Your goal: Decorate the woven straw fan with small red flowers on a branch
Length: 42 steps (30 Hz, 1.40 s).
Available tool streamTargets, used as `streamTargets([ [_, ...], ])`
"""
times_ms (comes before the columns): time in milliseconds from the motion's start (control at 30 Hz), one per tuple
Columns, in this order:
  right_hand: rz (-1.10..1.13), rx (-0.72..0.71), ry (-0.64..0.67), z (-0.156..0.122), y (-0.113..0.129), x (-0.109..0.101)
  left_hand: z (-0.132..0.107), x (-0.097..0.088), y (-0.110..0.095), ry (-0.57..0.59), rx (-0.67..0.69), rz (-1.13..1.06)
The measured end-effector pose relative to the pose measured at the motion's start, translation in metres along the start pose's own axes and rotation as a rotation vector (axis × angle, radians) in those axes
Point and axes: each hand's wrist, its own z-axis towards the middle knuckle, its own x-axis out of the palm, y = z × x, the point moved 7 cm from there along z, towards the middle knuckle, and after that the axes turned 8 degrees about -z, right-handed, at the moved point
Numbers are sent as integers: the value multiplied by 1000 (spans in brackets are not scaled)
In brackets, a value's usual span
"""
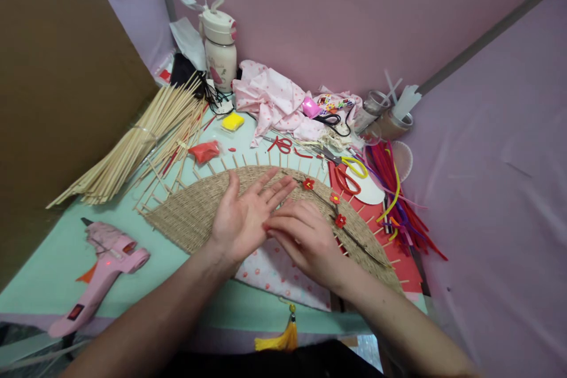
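Observation:
My left hand [245, 212] is held palm up with its fingers stretched out, above a woven fan [190, 207] with thin wooden sticks poking past its curved edge. Against that palm, my right hand [305, 236] pinches a small red piece [266, 227], mostly hidden by the fingertips. On the fan's right part lies a dark twig [354, 241] with several red flowers [340, 221] along it. Cloth with a pink floral print [283, 274] covers the fan's lower part. A yellow tassel [283, 335] hangs at the near edge.
A pink glue gun [106, 271] lies at the left, below a bundle of wooden sticks [137, 144]. Behind the fan are red clay [206, 152], a yellow block [233, 121], scissors [345, 164] and a bottle [220, 53]. Colourful pipe cleaners [390, 189] lie at the right.

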Motion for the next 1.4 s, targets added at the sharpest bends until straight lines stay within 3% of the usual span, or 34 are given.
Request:
streamTargets([
  [200, 93, 396, -79, 6, -68, -18, 0, -5, -29, -71, 178, 17],
  [400, -13, 433, 129, 14, -104, 12, -3, -8, -47, -114, 281, 64],
  [633, -81, 341, 247, 18, -105, 36, -3, -12, -48, -87, 261, 51],
  [767, -147, 305, 270, 20, -102, 39, -3, -14, -48, -72, 246, 45],
  [1033, -172, 373, 275, 17, -106, 41, -3, -16, -48, -93, 244, 37],
  [1400, -101, 360, 271, 15, -102, 40, -3, -17, -49, -87, 252, 51],
])
